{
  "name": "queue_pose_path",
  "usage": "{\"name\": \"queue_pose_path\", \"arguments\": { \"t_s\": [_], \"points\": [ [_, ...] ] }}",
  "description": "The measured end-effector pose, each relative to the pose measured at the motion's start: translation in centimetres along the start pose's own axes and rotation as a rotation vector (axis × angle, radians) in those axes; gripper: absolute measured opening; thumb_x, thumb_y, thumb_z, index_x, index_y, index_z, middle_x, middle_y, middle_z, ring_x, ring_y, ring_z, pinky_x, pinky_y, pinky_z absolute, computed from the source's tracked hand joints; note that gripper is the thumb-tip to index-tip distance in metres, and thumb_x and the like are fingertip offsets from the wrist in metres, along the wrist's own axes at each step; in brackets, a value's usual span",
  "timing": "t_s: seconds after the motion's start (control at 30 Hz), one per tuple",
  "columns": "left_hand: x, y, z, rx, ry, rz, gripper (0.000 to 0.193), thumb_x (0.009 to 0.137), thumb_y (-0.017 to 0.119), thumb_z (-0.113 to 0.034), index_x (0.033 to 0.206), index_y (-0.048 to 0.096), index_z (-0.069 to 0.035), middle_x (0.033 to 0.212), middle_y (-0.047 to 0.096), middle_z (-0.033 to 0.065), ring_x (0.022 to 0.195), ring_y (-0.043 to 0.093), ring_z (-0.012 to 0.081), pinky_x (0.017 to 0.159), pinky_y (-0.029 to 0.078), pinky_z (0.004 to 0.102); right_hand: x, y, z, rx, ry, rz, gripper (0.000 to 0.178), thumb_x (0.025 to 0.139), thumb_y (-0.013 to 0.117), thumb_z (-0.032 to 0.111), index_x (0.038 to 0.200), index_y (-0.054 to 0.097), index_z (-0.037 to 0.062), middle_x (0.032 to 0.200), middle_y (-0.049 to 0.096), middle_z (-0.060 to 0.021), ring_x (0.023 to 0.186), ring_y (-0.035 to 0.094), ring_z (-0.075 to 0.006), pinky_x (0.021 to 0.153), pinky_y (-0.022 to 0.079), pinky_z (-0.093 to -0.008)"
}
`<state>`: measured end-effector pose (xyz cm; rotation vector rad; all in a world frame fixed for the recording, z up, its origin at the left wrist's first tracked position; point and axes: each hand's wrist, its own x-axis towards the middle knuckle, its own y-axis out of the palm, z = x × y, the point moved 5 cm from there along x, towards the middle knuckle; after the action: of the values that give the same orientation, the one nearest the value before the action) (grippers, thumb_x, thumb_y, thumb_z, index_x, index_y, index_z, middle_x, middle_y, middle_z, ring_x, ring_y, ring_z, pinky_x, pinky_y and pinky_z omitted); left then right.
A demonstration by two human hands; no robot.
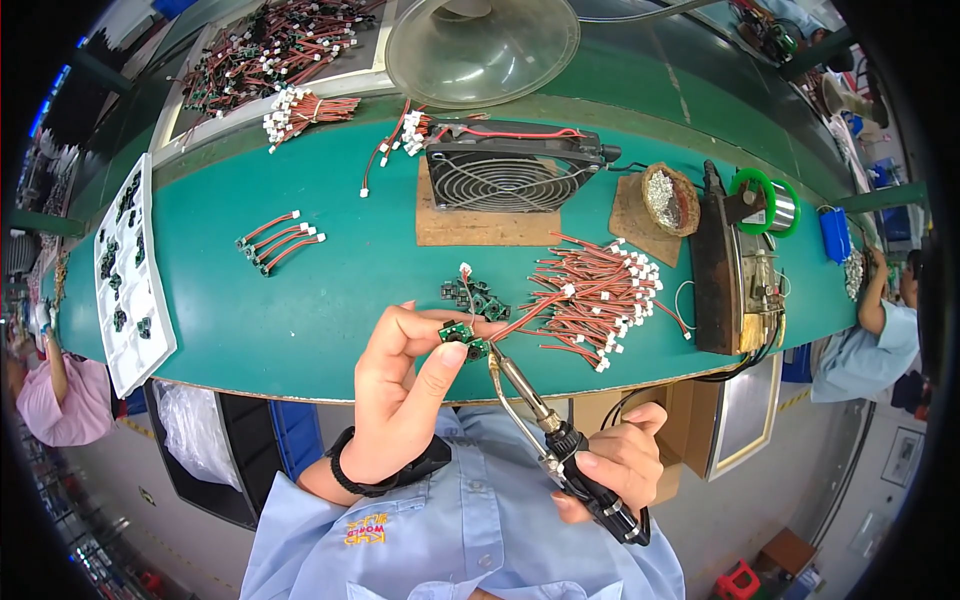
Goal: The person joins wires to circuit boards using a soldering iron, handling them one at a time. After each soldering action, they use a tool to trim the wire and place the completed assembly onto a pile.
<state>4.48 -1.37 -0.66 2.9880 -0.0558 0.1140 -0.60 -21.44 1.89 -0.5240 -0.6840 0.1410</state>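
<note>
Between the thumb and fingers of my left hand [402, 385] are small green circuit boards [457, 332], with a red-and-black wire lead running from them toward the right. My right hand [622, 462] is wrapped round the black handle of a soldering iron [528, 388]. The iron's tip, with a thin curved feed tube alongside it, meets the boards' right edge; whether it touches is too small to tell. Just beyond my left fingers lies a cluster of dark green boards [478, 298]. A heap of red-and-black wire leads with white connectors [600, 300] spreads to the right of it.
A black fan [510, 172] stands on brown board beneath a fume hood [482, 50]. Rightward are a solder-filled dish [668, 200], a solder spool [780, 204] and a feeder unit [722, 270]. Wired boards [280, 243] and a white tray [135, 290] lie left. Co-workers sit at both sides.
</note>
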Motion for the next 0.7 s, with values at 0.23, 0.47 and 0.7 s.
{"name": "queue_pose_path", "arguments": {
  "t_s": [0.23,0.47,0.7],
  "points": [
    [-0.04,-0.02,0.03,0.048,0.002,-0.011,0.008,0.092,0.049,-0.008,0.094,0.043,-0.003,0.104,0.065,0.0165,0.097,0.059,0.0151,0.099,0.024,0.034,-0.13,0.05,-0.18,0.009,0.006,0.009,0.039,0.06,0.079,0.028,0.094,0.065,0.0157,0.069,0.061,0.0054,0.055,0.053,-0.0091,0.074,0.033,-0.0314],
    [0.02,0.12,-0.21,0.07,0.023,-0.001,0.008,0.092,0.05,-0.009,0.094,0.044,-0.004,0.103,0.065,0.0157,0.096,0.059,0.014,0.099,0.022,0.0363,-0.18,-0.06,-0.12,0.005,-0.001,-0.007,0.039,0.06,0.079,0.028,0.095,0.065,0.0166,0.068,0.061,0.0056,0.055,0.053,-0.0091,0.075,0.033,-0.031],
    [-0.03,0.11,-0.1,0.143,0.024,-0.005,0.008,0.091,0.05,-0.009,0.094,0.044,-0.004,0.101,0.066,0.0145,0.095,0.057,0.0131,0.1,0.019,0.0371,-0.31,-0.1,-0.14,0.007,0.013,0.003,0.041,0.059,0.08,0.028,0.097,0.065,0.0177,0.07,0.061,0.0059,0.057,0.054,-0.0088,0.075,0.033,-0.0306]
  ]
}}
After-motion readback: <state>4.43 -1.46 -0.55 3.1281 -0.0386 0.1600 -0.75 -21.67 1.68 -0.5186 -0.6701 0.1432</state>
